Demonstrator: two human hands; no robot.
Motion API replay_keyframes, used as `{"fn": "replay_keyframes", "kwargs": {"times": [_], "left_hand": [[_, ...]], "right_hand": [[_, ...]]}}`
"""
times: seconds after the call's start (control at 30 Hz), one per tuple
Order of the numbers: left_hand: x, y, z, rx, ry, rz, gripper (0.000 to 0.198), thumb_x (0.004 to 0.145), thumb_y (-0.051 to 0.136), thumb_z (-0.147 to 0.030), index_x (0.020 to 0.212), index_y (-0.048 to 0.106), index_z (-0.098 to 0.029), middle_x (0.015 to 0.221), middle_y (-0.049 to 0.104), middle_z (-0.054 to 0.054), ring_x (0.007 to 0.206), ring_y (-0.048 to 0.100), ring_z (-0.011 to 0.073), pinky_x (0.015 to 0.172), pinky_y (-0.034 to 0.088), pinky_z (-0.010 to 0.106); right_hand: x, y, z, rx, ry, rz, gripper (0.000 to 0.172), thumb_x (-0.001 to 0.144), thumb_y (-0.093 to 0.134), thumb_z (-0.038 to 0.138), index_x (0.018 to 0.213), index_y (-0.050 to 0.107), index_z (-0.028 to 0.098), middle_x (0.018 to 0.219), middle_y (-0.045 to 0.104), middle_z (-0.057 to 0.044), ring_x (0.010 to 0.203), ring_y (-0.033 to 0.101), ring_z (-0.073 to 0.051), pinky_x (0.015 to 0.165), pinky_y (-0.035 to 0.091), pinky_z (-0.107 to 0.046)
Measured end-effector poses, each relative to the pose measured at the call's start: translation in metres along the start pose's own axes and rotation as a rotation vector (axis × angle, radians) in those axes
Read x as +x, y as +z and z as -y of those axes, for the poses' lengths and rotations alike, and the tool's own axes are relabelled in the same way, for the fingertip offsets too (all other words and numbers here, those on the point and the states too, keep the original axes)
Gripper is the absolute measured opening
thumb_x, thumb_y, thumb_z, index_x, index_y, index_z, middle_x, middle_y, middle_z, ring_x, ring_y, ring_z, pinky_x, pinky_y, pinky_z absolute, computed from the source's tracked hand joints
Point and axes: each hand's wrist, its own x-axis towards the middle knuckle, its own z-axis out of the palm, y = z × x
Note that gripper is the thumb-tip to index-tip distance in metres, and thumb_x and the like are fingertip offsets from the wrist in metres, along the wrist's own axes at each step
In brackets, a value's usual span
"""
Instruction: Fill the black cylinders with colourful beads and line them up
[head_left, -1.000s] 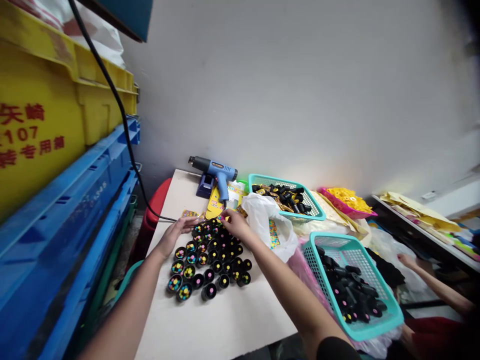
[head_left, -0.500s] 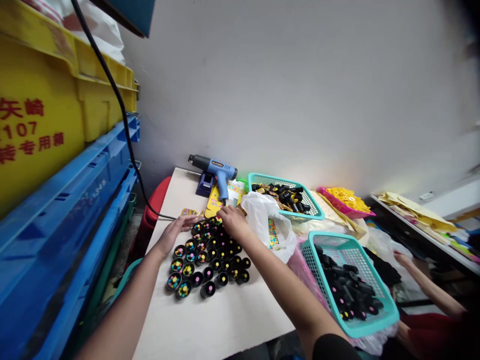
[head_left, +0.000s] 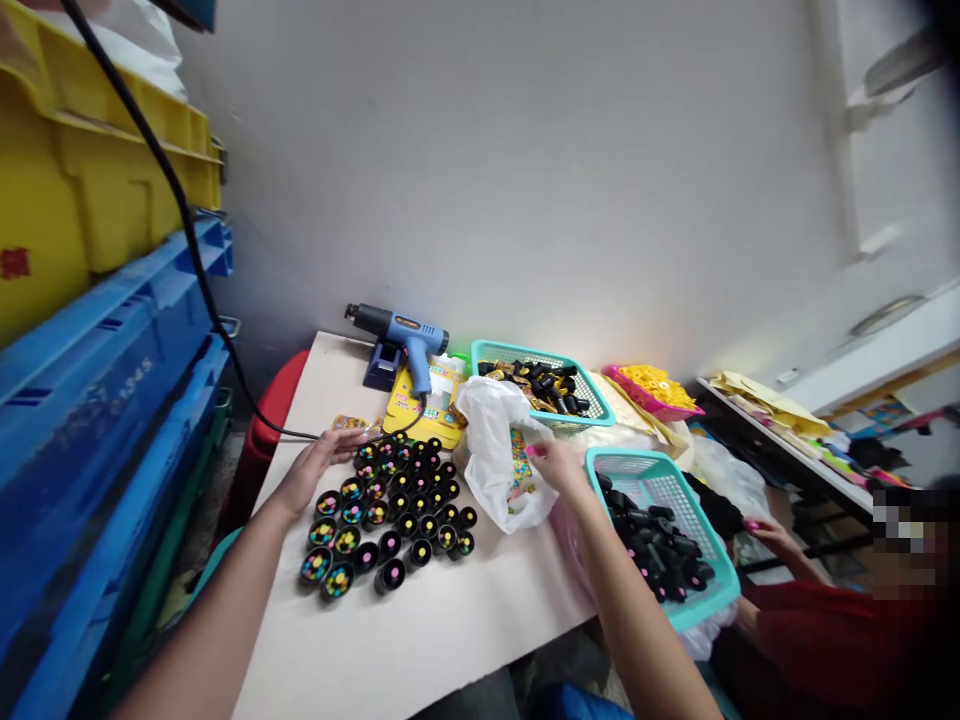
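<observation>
Black cylinders packed with coloured beads (head_left: 382, 510) stand in rows on the tabletop (head_left: 360, 640). The left grip (head_left: 307, 470) lies spread beside them; the right grip (head_left: 562, 465), fingertips pressed together, sits at a white plastic bag (head_left: 487, 470), holding nothing visible.

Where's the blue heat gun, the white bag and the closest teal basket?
blue heat gun (head_left: 411, 335), head view, on its body
white plastic bag (head_left: 486, 455), head view, on its middle
closest teal basket (head_left: 622, 455), head view, on its rim
</observation>
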Motion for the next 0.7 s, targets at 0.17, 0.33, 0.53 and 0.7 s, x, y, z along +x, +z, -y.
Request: {"fn": "replay_keyframes", "kwargs": {"times": [0.17, 0.33, 0.53, 0.7], "left_hand": [[0.003, -0.003, 0.004, 0.008, -0.004, 0.000, 0.069, 0.077, 0.048, -0.075, 0.112, 0.068, -0.019, 0.117, 0.070, 0.013, 0.119, 0.057, 0.0340, 0.103, 0.038, 0.050], [0.003, -0.004, 0.001, 0.012, -0.024, -0.013, 0.068, 0.077, 0.046, -0.076, 0.111, 0.068, -0.020, 0.117, 0.070, 0.013, 0.121, 0.056, 0.0346, 0.104, 0.037, 0.051], [0.002, -0.003, -0.002, -0.018, -0.040, -0.001, 0.068, 0.075, 0.049, -0.077, 0.109, 0.069, -0.021, 0.118, 0.070, 0.012, 0.123, 0.054, 0.0344, 0.105, 0.037, 0.050], [0.002, 0.000, -0.005, -0.034, -0.047, -0.039, 0.074, 0.071, 0.049, -0.081, 0.108, 0.069, -0.021, 0.118, 0.069, 0.012, 0.123, 0.054, 0.0352, 0.106, 0.037, 0.051]], "right_hand": [[0.021, 0.041, -0.013, -0.011, 0.081, 0.227, 0.024, 0.093, 0.058, 0.032, 0.112, 0.062, 0.017, 0.114, 0.063, -0.008, 0.096, 0.063, -0.019, 0.083, 0.054, -0.038], [0.041, 0.056, -0.013, 0.121, 0.076, 0.282, 0.029, 0.094, 0.058, 0.033, 0.119, 0.060, 0.019, 0.122, 0.060, -0.009, 0.103, 0.061, -0.022, 0.086, 0.053, -0.040], [0.037, 0.055, -0.026, 0.360, 0.039, 0.229, 0.027, 0.092, 0.060, 0.032, 0.111, 0.062, 0.014, 0.109, 0.065, -0.006, 0.092, 0.064, -0.019, 0.079, 0.055, -0.038], [0.023, 0.040, -0.031, 0.568, 0.010, 0.061, 0.027, 0.077, 0.065, 0.036, 0.094, 0.064, 0.015, 0.086, 0.068, -0.005, 0.082, 0.063, -0.020, 0.075, 0.052, -0.033]]}}
